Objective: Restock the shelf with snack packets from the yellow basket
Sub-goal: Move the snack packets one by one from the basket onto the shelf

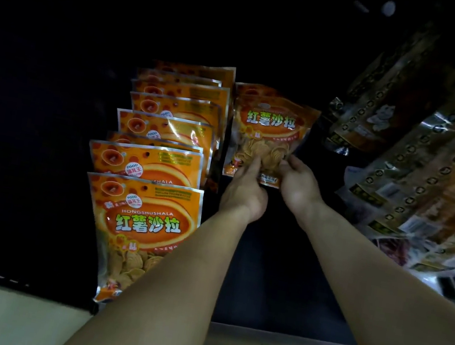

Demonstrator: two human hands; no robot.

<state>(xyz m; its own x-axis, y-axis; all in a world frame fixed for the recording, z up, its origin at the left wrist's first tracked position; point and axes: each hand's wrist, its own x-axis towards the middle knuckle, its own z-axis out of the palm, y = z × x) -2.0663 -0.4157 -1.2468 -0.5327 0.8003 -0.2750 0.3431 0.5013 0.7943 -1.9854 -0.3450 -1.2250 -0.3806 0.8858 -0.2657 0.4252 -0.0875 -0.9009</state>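
Head | snack packet point(268, 128) | bottom pinched: left hand point(244, 188), right hand point(297, 187) fingers point(290, 164)

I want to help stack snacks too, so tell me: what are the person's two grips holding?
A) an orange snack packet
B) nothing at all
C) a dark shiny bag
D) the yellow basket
A: the left grip and the right grip both pinch the bottom edge of one orange packet, just right of the full row of matching packets.
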